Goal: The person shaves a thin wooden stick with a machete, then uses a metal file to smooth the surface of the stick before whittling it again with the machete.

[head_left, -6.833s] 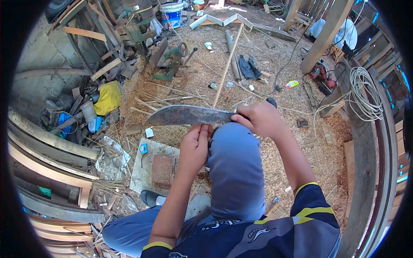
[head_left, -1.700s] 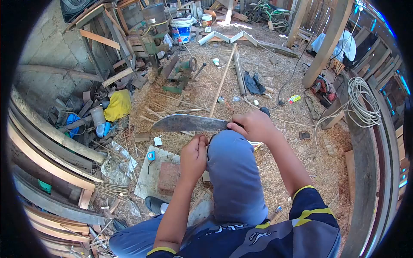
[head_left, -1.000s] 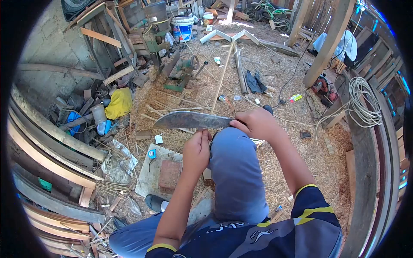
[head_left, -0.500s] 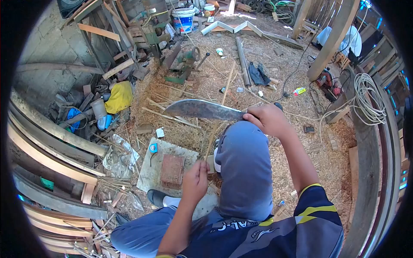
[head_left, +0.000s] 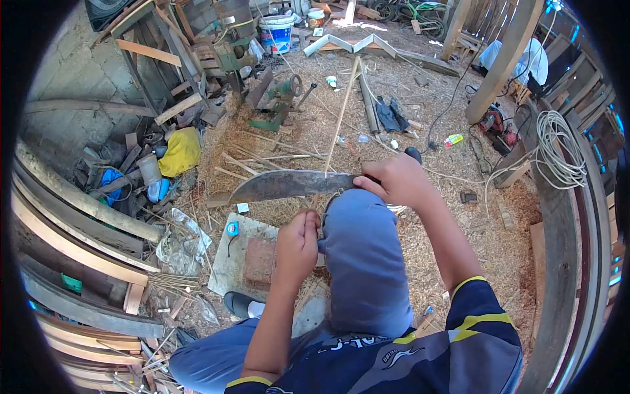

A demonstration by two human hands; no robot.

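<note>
My right hand [head_left: 399, 185] is wrapped round the handle of a machete [head_left: 282, 184], just above my bent knee. Its broad dark blade points left and lies across a long thin wooden strip [head_left: 340, 125]. Below the blade, my left hand [head_left: 298, 244] is closed on the strip's lower end beside the knee. The strip slants up and away from me, its far end raised over the floor. Part of it is hidden behind the blade and my fingers.
A reddish block [head_left: 261, 261] and a blue tape measure [head_left: 232, 228] lie on a pale board [head_left: 226, 282]. Cut strips [head_left: 262, 157] litter the shavings. A green metal machine [head_left: 279, 105] stands ahead, coiled cable [head_left: 561, 151] hangs right, and another person [head_left: 535, 62] is at the back right.
The machete has moved down and slightly left, closer to my left hand. The wooden strip's far end has risen, and my left hand has shifted slightly up toward the blade.
</note>
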